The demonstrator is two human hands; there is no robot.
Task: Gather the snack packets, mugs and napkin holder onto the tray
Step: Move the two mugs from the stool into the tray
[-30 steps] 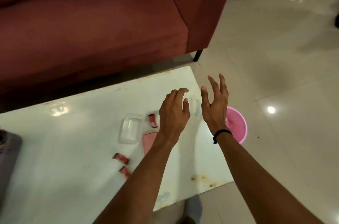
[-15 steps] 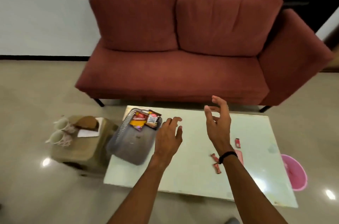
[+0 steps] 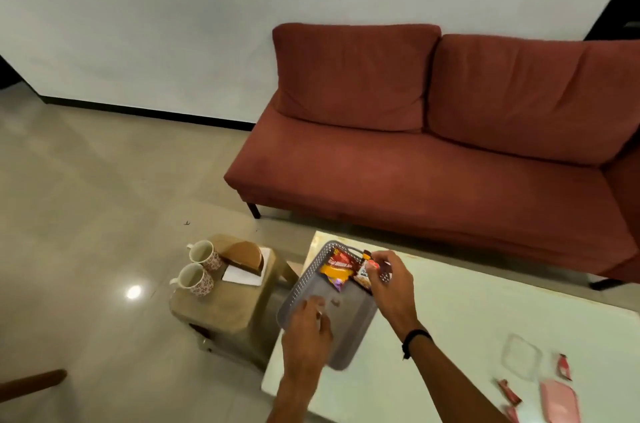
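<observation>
- The right hand (image 3: 388, 279) is over the far end of the grey tray (image 3: 301, 284), and its fingers (image 3: 375, 267) pinch a small snack packet (image 3: 367, 272) that sits at the tray's far corner
- The left hand (image 3: 308, 325) is low over the near end of the tray; it is blurry, so I cannot tell if it holds the rim or is just loose
- Right beside the right hand's grip lies a bigger orange and red packet (image 3: 337, 268), already in the tray
- So two packets look to be in the tray, and that part seems started
- Away to the left of both hands, on a small stool (image 3: 214, 310), stand two flowery mugs (image 3: 202, 261) and a brown napkin holder (image 3: 244, 258) on white paper; none of them is on the tray yet
- Far off to the right of the right hand, on the white table (image 3: 467, 318), lie some little red packets (image 3: 509, 391), well apart from the tray
- A clear box (image 3: 521, 357) and a pink thing (image 3: 559, 400) lie near them
- My guess is the job is not half done: the mugs, the holder and the red packets are left to bring over
</observation>
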